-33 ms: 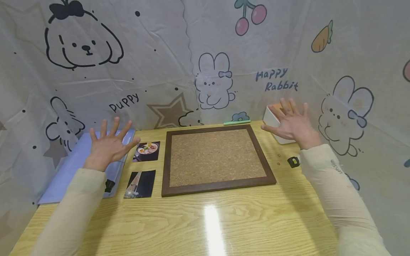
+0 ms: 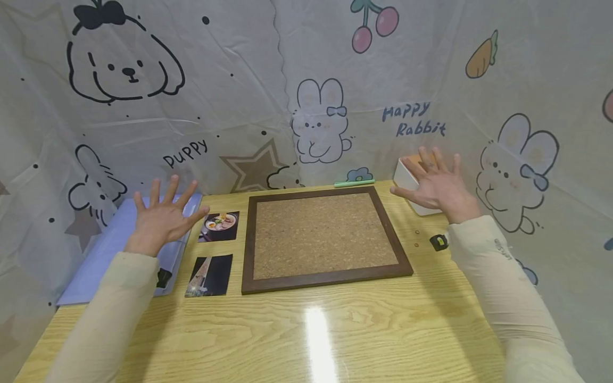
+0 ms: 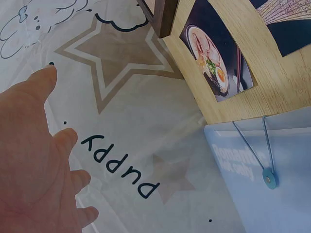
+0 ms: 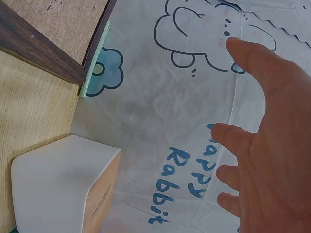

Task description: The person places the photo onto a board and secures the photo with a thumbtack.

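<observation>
1. Left hand (image 2: 160,223): stood raised, fingers splayed, near blue string-tie folder (image 3: 233,170).
2. Right hand (image 2: 438,186): stood raised, fingers splayed, near wood-topped white box (image 4: 51,182).
3. Framed corkboard (image 2: 321,234): lay on counter (image 2: 239,340), between both hands.

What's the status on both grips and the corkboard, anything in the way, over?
Left grip empty, spread, near blue folder. Right grip empty, spread, near white wood-topped box. Corkboard lying flat, bare, nothing over it.

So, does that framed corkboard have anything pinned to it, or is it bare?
Bare. In the head view, the framed corkboard shows only plain cork; the food-bowl photo and second photo lie beside it on the table.
</observation>
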The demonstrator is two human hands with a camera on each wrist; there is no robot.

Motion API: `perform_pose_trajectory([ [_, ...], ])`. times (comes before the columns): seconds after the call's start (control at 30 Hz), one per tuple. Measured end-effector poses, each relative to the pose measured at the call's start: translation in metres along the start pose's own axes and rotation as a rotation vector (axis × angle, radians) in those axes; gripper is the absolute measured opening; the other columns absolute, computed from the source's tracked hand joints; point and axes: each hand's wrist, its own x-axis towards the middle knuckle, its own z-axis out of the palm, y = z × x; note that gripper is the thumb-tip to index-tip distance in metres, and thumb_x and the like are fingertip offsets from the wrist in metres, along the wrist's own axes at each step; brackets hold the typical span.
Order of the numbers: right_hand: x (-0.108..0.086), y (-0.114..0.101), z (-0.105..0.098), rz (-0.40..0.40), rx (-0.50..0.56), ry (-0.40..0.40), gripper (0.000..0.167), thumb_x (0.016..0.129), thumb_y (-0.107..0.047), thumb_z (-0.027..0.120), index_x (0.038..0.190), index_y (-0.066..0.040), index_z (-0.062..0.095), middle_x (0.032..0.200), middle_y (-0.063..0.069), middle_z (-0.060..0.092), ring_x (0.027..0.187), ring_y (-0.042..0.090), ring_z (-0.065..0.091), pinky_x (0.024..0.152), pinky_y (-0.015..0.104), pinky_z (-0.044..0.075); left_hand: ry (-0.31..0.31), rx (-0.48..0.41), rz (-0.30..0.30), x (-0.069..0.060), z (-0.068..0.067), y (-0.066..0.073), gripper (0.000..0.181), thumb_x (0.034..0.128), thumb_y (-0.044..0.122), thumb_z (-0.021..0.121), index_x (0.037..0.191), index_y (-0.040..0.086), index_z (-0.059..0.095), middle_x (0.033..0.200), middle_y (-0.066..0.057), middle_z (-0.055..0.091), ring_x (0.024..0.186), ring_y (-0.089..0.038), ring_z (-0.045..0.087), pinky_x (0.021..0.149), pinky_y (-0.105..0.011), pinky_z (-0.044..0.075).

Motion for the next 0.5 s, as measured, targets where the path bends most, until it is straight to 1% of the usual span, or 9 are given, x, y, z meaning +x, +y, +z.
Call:
perform_pose_trajectory([
  [0.27,0.0014,0.0006,0.0016,-0.004,-0.010,0.015,0.097,0.088,-0.084,0.032,0.162,-0.026,0.009,0.168,0.017,-0.008,0.153,0.045,-0.011,0.111,0.072,-0.021,-0.008,0.002,0.002,-0.0006,0.0011,-0.0008,0.087,0.0927,0.081,0.017,0.161,0.030,-0.003,0.165,-0.013,-0.022,0.147,-0.051,-0.024,0.106,-0.079,-0.017],
  [0.5,-0.0003,0.0006,-0.0016,-0.013,-0.015,-0.001,0.097,0.088,-0.085,0.029,0.162,-0.027,0.006,0.167,0.018,-0.013,0.152,0.045,-0.015,0.110,0.071,-0.022,-0.001,-0.013,-0.003,-0.0015,0.0012,-0.0023,0.086,0.0939,0.079,0.019,0.161,0.030,-0.002,0.165,-0.012,-0.024,0.147,-0.052,-0.023,0.106,-0.079,-0.019],
])
